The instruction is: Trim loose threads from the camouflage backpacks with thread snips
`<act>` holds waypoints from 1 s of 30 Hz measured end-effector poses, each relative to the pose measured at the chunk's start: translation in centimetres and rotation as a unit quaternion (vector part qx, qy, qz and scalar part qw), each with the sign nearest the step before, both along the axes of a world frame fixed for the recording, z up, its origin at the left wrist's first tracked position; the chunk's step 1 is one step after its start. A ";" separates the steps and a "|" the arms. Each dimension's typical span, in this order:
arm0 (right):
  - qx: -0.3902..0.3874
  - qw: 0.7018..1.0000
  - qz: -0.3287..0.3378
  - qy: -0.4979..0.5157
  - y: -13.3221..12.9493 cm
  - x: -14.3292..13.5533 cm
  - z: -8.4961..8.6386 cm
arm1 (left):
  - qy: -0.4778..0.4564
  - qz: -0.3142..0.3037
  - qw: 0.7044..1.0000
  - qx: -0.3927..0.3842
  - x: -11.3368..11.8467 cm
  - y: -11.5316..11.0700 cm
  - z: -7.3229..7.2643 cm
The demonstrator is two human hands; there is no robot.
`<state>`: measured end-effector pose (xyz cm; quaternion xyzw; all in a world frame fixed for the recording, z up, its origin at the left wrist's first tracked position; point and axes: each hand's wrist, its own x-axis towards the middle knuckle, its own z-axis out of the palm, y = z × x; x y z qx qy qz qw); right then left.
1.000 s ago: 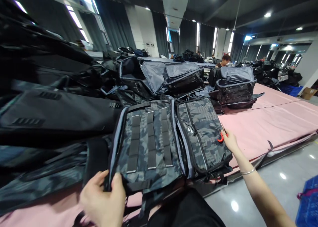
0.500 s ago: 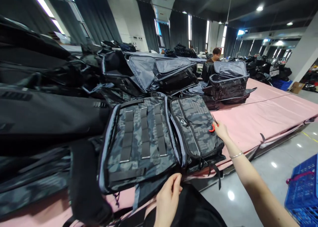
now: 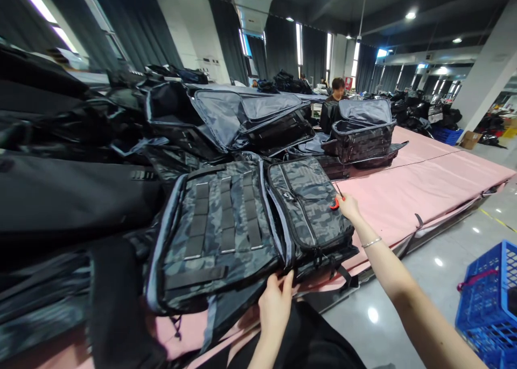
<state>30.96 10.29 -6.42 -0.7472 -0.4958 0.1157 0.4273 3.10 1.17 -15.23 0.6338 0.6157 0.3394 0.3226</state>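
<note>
A grey camouflage backpack (image 3: 218,213) lies unzipped and spread on the table, its front section (image 3: 319,196) folded out to the right. Rows of dark webbing cross the left panel, while zips run along the right one. My left hand (image 3: 275,299) pinches the near edge of the backpack close to the fold between the panels; part of the fingertips is hidden against the fabric. At the right side of the front section, my right hand (image 3: 348,207) is closed around scissors with red handles (image 3: 335,203), their thin dark blades pointing away from me.
The pink-covered table (image 3: 428,169) stretches to the right. Open bags with grey lining (image 3: 266,110) and a smaller open bag (image 3: 361,134) stand behind. Dark bags (image 3: 76,196) pile up at left. A blue crate (image 3: 482,293) sits on the floor; a person (image 3: 337,90) is farther back.
My left hand has moved up from beside the backpack to its near edge and taken hold there. My right hand keeps the scissors by the front section. The view has shifted slightly right.
</note>
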 end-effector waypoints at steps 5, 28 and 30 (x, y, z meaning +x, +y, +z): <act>0.066 0.992 -0.054 0.096 -1.1 -0.3 -0.3 | 0.043 0.001 0.999 0.017 -1.1 1.0 0.4; 0.114 0.966 0.228 -0.053 -18.1 -10.9 -5.5 | 0.121 -0.019 0.914 0.387 0.4 -2.6 4.2; 0.102 0.964 0.241 -0.050 -18.3 -10.8 -5.3 | 0.134 -0.012 0.914 0.383 0.1 -2.5 3.8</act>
